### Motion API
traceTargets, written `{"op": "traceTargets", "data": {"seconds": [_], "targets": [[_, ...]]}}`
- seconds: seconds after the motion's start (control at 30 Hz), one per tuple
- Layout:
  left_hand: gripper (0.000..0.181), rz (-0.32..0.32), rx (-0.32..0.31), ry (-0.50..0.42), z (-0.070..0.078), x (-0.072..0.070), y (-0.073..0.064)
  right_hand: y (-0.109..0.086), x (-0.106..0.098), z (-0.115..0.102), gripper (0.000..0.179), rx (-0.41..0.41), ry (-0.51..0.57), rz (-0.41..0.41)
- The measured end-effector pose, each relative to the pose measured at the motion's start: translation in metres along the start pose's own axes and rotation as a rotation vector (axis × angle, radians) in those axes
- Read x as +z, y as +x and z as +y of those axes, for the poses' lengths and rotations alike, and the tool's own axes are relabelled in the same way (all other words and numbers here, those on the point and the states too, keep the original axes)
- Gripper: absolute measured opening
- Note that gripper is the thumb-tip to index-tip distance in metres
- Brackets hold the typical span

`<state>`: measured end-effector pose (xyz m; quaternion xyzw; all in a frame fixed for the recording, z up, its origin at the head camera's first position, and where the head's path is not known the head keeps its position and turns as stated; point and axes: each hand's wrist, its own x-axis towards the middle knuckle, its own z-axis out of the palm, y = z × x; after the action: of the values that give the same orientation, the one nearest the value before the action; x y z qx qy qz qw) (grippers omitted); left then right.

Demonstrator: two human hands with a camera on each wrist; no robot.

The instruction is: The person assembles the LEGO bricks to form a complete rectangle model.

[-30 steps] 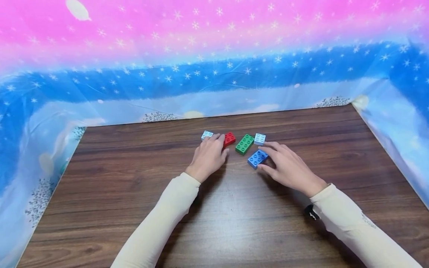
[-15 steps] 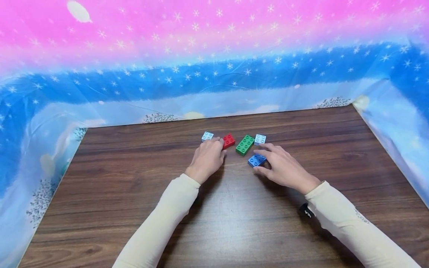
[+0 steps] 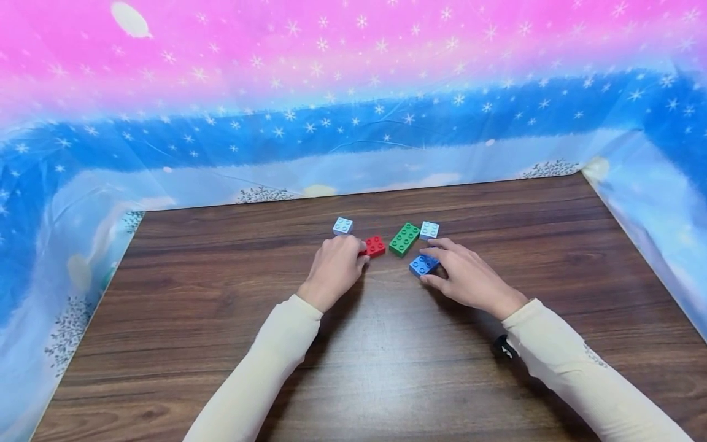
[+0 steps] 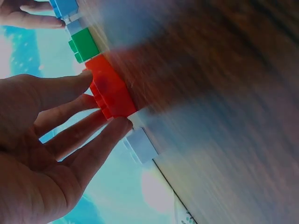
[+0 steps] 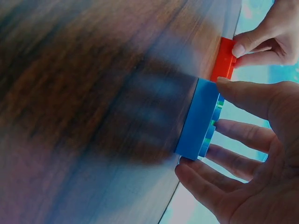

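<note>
My left hand (image 3: 334, 267) pinches a red toy building brick (image 3: 375, 246) on the wooden table; in the left wrist view its thumb is at one end of the brick and fingers (image 4: 107, 135) at the other. Farther right, my right hand (image 3: 469, 270) holds a blue building brick (image 3: 423, 264) between thumb and fingertips. In the right wrist view the blue brick's long side (image 5: 194, 123) faces the camera, with its studs toward the palm. Between the two hands and slightly beyond lies a longer green brick (image 3: 404, 239).
A small pale blue brick (image 3: 429, 230) sits against the green one's far right corner. Another pale brick (image 3: 343, 226) stands just beyond my left hand. The table (image 3: 353, 356) ends at a snowflake-patterned cloth (image 3: 353, 123) behind and at both sides.
My left hand has drawn the red brick toward me, away from the left pale brick. My right hand shifted slightly left over the blue brick earlier, then stayed almost still.
</note>
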<state>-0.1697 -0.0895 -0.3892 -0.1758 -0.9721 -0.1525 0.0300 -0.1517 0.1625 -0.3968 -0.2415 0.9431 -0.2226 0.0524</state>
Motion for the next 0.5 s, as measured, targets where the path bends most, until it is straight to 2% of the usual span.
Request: {"op": "traceTargets", "data": {"seconds": [0.2, 0.5], "targets": [[0.009, -0.005, -0.005, -0.031, -0.002, -0.002, -0.006, 0.001, 0.001, 0.0, 0.051, 0.011, 0.008, -0.005], [0.013, -0.029, 0.02, -0.063, -0.006, -0.003, -0.011, 0.001, 0.001, -0.001, 0.046, -0.012, 0.005, 0.021]]}}
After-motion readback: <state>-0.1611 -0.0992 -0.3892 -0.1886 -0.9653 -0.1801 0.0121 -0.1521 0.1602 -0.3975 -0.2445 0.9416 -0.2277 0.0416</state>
